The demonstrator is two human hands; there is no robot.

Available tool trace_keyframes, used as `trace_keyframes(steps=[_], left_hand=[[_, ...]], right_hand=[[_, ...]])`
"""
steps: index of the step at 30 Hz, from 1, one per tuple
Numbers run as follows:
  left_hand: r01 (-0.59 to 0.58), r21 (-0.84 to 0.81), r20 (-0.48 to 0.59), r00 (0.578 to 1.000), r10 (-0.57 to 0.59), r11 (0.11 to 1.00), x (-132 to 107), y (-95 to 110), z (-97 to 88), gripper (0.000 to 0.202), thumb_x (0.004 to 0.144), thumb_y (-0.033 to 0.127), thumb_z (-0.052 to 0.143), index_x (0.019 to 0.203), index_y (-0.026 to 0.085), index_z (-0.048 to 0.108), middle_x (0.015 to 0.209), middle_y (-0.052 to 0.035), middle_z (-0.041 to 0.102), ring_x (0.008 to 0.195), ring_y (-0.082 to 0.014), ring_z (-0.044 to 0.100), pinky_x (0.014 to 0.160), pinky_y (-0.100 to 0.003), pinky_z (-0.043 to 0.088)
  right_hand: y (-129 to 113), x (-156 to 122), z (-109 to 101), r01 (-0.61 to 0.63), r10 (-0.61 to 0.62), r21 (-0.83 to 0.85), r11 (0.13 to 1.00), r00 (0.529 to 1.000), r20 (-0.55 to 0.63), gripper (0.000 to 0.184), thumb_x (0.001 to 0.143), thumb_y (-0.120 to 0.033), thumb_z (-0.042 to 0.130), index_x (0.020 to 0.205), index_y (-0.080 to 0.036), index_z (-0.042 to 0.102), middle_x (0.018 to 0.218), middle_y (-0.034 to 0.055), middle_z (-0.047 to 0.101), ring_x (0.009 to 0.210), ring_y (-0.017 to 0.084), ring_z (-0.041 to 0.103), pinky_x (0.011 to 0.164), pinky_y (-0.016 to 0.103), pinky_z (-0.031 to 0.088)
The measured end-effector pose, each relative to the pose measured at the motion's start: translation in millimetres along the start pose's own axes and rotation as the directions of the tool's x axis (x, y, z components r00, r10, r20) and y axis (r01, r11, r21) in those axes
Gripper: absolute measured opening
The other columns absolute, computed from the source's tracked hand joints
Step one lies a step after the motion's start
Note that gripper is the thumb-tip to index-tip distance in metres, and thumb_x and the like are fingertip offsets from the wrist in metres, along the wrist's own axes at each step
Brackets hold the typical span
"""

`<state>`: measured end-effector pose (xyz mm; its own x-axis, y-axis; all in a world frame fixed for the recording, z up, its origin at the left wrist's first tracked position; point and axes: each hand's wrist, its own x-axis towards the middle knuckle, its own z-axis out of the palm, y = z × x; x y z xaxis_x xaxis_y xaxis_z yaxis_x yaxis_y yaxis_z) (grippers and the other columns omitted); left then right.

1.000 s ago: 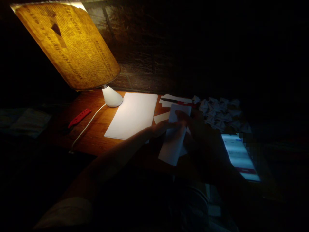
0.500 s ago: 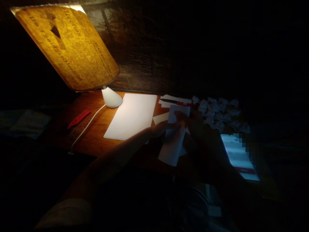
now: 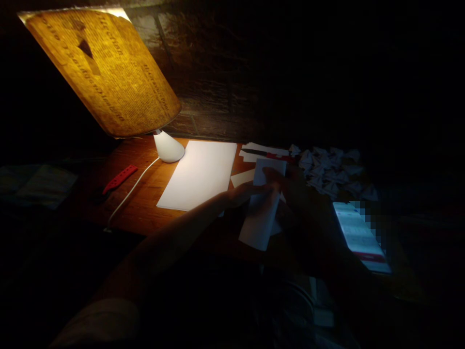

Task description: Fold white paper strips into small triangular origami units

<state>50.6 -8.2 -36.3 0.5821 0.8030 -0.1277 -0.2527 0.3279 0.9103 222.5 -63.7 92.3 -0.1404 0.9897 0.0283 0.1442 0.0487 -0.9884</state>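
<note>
In dim lamp light, my left hand point(image 3: 244, 193) and my right hand point(image 3: 286, 182) both press on a narrow white paper strip point(image 3: 259, 220) lying on the wooden desk point(image 3: 143, 206). Left fingers pinch across its middle from the left. Right fingers hold its upper edge, and the rest of that hand is lost in shadow. The strip's lower end juts toward me.
A white lamp base point(image 3: 168, 146) with cord stands under a paper-covered shade point(image 3: 103, 68). A white sheet point(image 3: 199, 173), a red tool point(image 3: 118, 178), paper scraps with a pen point(image 3: 263, 151), several folded paper pieces point(image 3: 332, 169) and a lit phone point(image 3: 361, 236) lie around.
</note>
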Motion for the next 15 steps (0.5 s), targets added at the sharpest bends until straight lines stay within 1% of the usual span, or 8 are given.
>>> trace_keyframes(steps=[3,6,10,12,15], left_hand=[[0.015,-0.007,-0.009,1.0,-0.015,1.0,-1,2,2.3,0.061,0.082,0.043,0.087,0.134,0.015,0.07,0.105,-0.0127,0.081,0.114,-0.0322,0.073,0.108,-0.047,0.051],[0.035,-0.004,-0.032,0.999,-0.035,0.999,-2,4,4.1,0.06,0.08,0.045,0.089,0.13,0.015,0.071,0.107,-0.0124,0.082,0.112,-0.032,0.073,0.108,-0.048,0.05],[0.046,-0.008,-0.051,0.998,-0.047,0.999,-1,3,3.8,0.058,0.082,0.044,0.088,0.128,0.014,0.071,0.106,-0.0121,0.081,0.11,-0.0306,0.074,0.108,-0.047,0.05],[0.04,-0.023,-0.034,0.999,-0.041,0.999,-1,3,3.5,0.055,0.083,0.043,0.087,0.128,0.015,0.071,0.104,-0.0122,0.081,0.109,-0.0299,0.074,0.106,-0.046,0.051],[0.026,-0.076,0.005,1.0,-0.026,0.997,-1,2,3.1,0.054,0.083,0.041,0.087,0.127,0.015,0.071,0.101,-0.012,0.082,0.107,-0.03,0.075,0.105,-0.045,0.052]], right_hand=[[10,11,4,0.01,-0.01,0.007,1.0,1.0,-0.014,0.023,0.085,-0.05,0.075,0.094,-0.03,0.081,0.088,0.0055,0.08,0.099,0.035,0.077,0.071,0.044,0.063],[19,23,6,0.0,0.0,0.027,1.0,1.0,-0.005,0.022,0.084,-0.049,0.075,0.09,-0.028,0.08,0.088,0.0067,0.08,0.098,0.034,0.077,0.074,0.044,0.063],[19,24,2,-0.023,0.022,0.034,0.999,1.0,0.021,0.018,0.083,-0.045,0.077,0.089,-0.028,0.079,0.091,0.0067,0.081,0.1,0.034,0.077,0.074,0.044,0.063],[18,23,1,-0.031,0.03,0.024,0.999,0.999,0.033,0.017,0.082,-0.044,0.079,0.088,-0.029,0.079,0.09,0.0057,0.081,0.1,0.034,0.077,0.075,0.044,0.063],[17,23,1,-0.021,0.02,0.036,0.999,0.999,0.028,0.017,0.084,-0.046,0.077,0.083,-0.029,0.078,0.087,0.0054,0.08,0.096,0.033,0.077,0.076,0.045,0.064]])
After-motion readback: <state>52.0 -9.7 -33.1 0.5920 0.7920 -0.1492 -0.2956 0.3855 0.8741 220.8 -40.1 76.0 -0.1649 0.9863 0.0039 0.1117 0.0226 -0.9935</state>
